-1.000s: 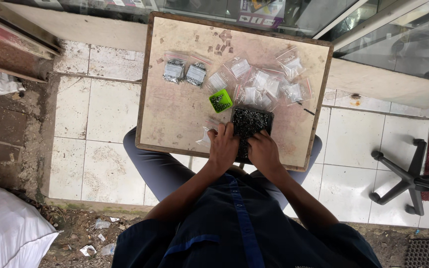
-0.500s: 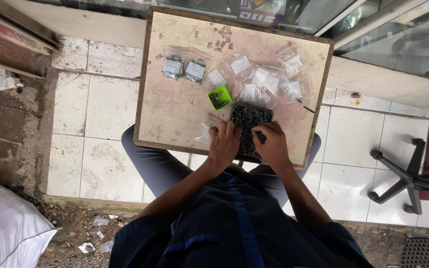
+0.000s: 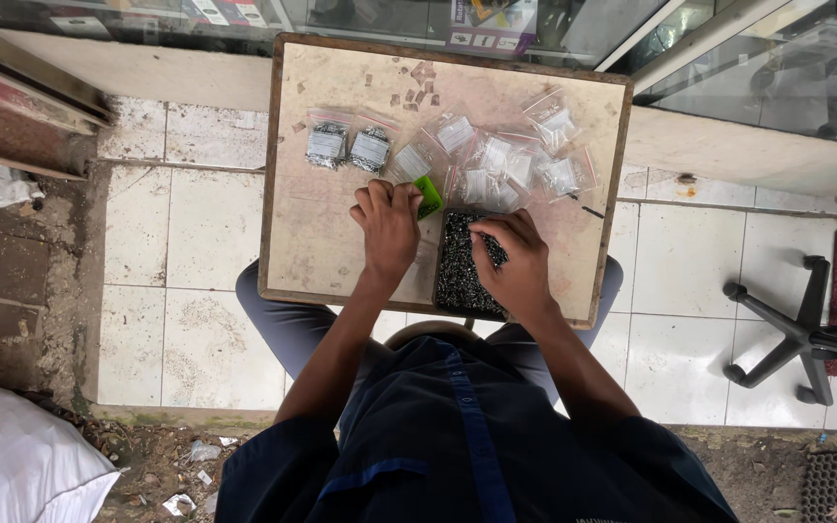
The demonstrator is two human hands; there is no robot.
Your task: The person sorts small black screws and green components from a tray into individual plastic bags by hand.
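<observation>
Right hand over dark tray

A dark tray of black-and-silver speckled small parts is showing a grainy pattern on the pale beige, brown-rimmed square wooden board. A bright green small object is standing out beside clear plastic bags with whitish-grey contents. The floor tiles are looking off-white with grey stains.

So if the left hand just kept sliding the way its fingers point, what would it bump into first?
Most likely the small clear bag lying just beyond the left hand fingertips on the board, with the green item right beside that line. Height above the board is hard to judge.
</observation>
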